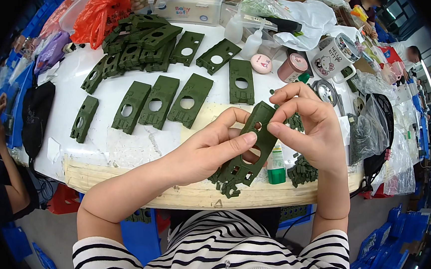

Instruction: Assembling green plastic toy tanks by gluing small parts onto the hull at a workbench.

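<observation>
My left hand (197, 153) grips a dark green plastic model hull (264, 140), tilted, with a large round hole and smaller openings. Its thumb lies across the hull's top face. At the hull's upper right edge, the thumb and index finger of my right hand (311, 128) are pinched together; whatever is between them is too small or hidden to name. Under the hull's lower end lie small green pieces (227, 187). A bottle with a green lower end (276, 172) is just below my right hand, beside a heap of small green parts (303, 172).
More green hulls (190, 100) lie in a row beyond my left arm, with a stack of them (156, 38) farther back. Squeeze bottles (253, 44), a round pink tin (261, 64), a white mug (331, 59) and clear plastic bags (370, 133) crowd the right. Other people sit at both sides.
</observation>
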The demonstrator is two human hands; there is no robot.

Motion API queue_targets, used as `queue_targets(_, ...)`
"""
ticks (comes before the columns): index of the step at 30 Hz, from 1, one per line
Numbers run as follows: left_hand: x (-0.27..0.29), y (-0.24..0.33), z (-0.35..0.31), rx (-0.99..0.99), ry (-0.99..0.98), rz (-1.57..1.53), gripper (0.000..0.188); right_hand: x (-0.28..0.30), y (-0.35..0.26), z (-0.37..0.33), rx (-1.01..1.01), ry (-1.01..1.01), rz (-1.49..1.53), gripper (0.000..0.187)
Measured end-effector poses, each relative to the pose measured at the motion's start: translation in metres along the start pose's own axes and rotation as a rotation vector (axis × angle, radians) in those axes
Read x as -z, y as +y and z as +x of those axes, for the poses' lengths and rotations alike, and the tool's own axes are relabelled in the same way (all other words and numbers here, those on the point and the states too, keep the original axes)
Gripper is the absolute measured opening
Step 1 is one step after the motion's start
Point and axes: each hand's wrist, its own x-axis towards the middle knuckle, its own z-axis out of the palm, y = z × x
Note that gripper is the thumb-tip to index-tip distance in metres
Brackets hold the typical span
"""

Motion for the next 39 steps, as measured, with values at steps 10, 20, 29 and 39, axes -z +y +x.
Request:
queue_targets(10,0.0001,-0.0023,0.0009,-0.033,-0.036,0.031,0.036,-0.0063,-0.0042,-0.0019,-0.005,-0.017,-0.015,0.008)
queue_targets(20,0.0002,-0.0026,0.0012,-0.072,-0.044,0.091,0.034,-0.0067,-0.0038,-0.0023,0.001,-0.015,-0.054,0.008)
queue_targets(29,-0.0003,-0.0031,0.0003,-0.101,-0.038,0.16,0.033,-0.0075,-0.0021,-0.002,0.036,0.009,-0.117,0.01)
queue_targets(39,0.0002,-0.003,0.001,-0.111,-0.055,0.151,0.033,-0.0081,-0.0005,-0.0024,0.056,0.02,-0.097,0.01)
